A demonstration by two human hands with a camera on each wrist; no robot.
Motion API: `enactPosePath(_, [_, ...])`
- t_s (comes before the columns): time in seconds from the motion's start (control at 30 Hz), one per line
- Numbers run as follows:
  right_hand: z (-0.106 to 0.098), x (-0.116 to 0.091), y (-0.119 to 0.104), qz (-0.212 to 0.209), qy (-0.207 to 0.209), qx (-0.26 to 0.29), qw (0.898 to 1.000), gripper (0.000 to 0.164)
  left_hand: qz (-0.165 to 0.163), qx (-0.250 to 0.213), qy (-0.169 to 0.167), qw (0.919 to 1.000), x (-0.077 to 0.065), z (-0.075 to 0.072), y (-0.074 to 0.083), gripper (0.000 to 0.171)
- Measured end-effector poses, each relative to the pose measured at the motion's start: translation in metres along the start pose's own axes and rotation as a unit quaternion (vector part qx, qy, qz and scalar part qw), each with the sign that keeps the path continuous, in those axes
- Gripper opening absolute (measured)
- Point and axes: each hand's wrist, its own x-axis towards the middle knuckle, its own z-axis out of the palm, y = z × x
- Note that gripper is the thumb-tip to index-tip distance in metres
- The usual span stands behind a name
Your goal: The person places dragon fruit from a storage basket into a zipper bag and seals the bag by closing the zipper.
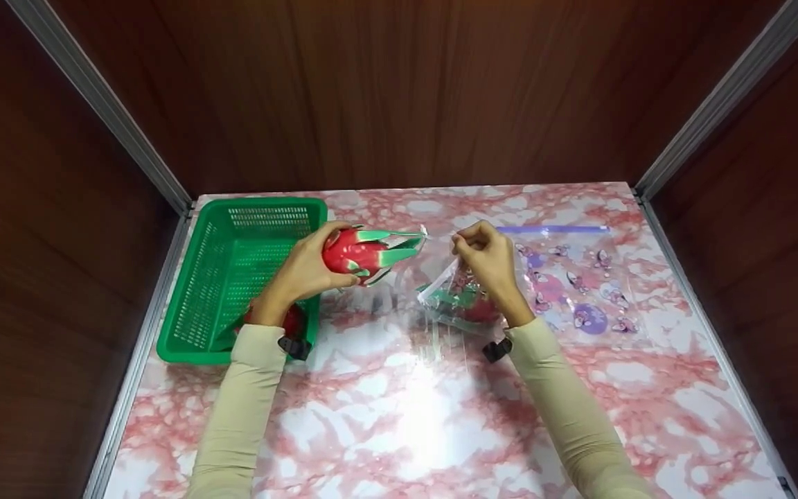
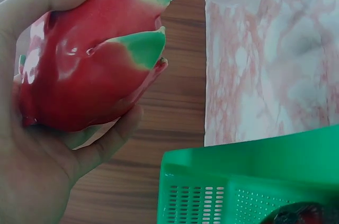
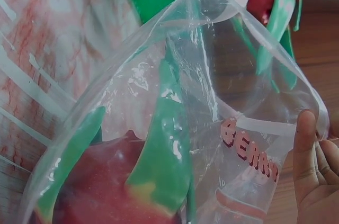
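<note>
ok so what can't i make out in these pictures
Head: basket fruit, mostly hidden by the left arm.
Head: flat bag, printed figures too small.
Left wrist: held fruit, upper end cut off by top edge.
Right wrist: bagged fruit, lower end cut off by bottom edge.

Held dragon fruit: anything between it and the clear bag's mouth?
Nothing solid visible between. The held dragon fruit points its leaves toward the clear bag; in the right wrist view they overlap its plastic, inside or outside I can't tell. Further in lies a second dragon fruit.
</note>
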Motion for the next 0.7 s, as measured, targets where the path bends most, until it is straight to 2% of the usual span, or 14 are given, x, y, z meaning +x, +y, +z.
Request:
enactPosePath(0.27, [-0.002,0.001,0.004,-0.014,0.001,0.003,1.000,0.007,-0.005,-0.003,-0.017,0.9998,0.004,0.006,0.005,0.093])
enactPosePath(0.47, [-0.002,0.000,0.005,-0.028,-0.001,0.006,1.000,0.005,-0.011,0.012,-0.031,0.9994,0.008,0.011,0.007,0.092])
enactPosePath(0.7, [-0.002,0.000,0.005,-0.024,0.003,0.007,1.000,0.006,-0.007,0.025,-0.035,0.9991,0.014,0.016,0.011,0.090])
